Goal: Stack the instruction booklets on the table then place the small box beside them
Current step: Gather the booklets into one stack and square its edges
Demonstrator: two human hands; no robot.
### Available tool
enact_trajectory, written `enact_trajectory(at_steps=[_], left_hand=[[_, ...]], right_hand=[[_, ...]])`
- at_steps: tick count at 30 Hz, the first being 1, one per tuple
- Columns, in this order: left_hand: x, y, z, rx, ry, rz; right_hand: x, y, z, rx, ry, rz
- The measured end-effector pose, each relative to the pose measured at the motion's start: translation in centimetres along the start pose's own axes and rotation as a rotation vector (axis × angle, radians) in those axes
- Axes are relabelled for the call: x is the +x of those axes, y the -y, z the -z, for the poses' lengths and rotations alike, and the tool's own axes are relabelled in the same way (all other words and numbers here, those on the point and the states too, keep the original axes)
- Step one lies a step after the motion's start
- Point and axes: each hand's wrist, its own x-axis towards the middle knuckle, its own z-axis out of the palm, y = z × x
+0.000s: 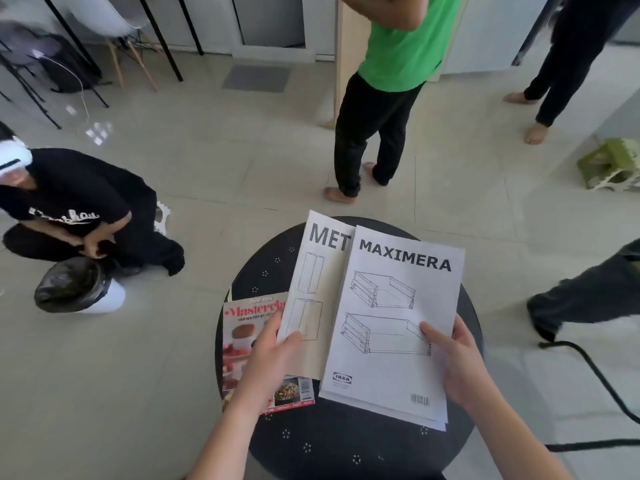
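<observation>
Over at the far left, a person in a black printed shirt (69, 202) is crouching on the pale glossy floor tiles, right beside a white bin (81, 291) that is wearing a crinkled black plastic liner; what is lying inside it I cannot tell. Moving rightward, a round black table (329, 441) with a matte top dotted by small white flower marks is carrying a glossy cooking magazine (244, 344), its cover showing reddish desserts and lying flat near the left rim. The left hand (273, 355) is pinching the lower edge of a cream-toned paper booklet lettered MET (313, 289), thumb on top and fingers curled beneath. Overlapping it to the right, a whiter MAXIMERA booklet (394, 323), printed with line drawings of drawers, a logo and a barcode, is being gripped along its right edge by the right hand (457, 362), thumb pressing the cover, fingers closed behind. Both booklets are being held tilted just above the tabletop. Farther back, a person in a green shirt (401, 46) is standing barefoot, and a green folding stool (611, 166) is sitting at the far right
</observation>
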Motion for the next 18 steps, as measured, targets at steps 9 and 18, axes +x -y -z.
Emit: enact_trajectory(at_steps=[9,18], left_hand=[[-3.1,2.0,-2.0,-0.083,0.113,0.014],[-5.6,1.7,-3.9,-0.115,0.242,0.052]], right_hand=[[-3.8,-0.6,2.1,0.110,0.045,-0.021],[-5.5,-1.5,2.4,0.125,0.091,-0.024]])
